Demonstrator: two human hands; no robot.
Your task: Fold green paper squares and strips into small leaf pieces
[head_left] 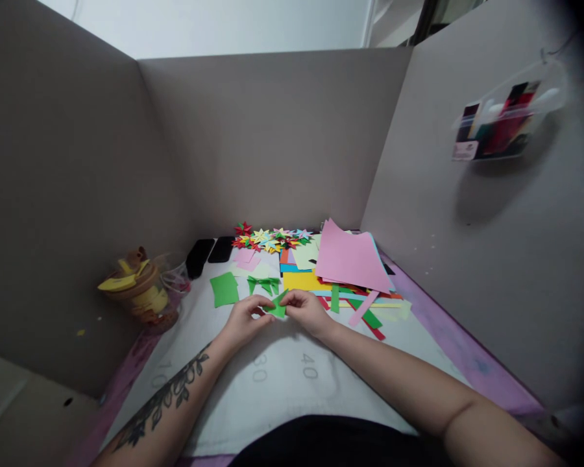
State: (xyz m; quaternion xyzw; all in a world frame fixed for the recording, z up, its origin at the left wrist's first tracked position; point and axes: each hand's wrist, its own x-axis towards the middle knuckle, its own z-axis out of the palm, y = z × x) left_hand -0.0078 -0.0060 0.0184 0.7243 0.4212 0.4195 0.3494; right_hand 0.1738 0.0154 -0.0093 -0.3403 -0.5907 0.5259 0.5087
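Between my two hands is a small folded piece of green paper [278, 307], held up over the white mat. My left hand [248, 318] grips its left side with thumb and fingers. Pinched on the upper right part of the same paper is my right hand [305, 311]. Just beyond them lie several folded green paper pieces [265, 285]. To their left rests a flat green paper square [224, 289]. Behind, along the back, sits a cluster of colourful folded paper stars [270, 240].
Pink sheets [348, 256] top a paper stack at the right, with loose coloured strips [365, 308] before it. Two black phone-like objects [221, 249] lie at the back left. A brown cup [148, 298] stands by the left partition. A plastic pouch [503, 123] hangs on the right wall.
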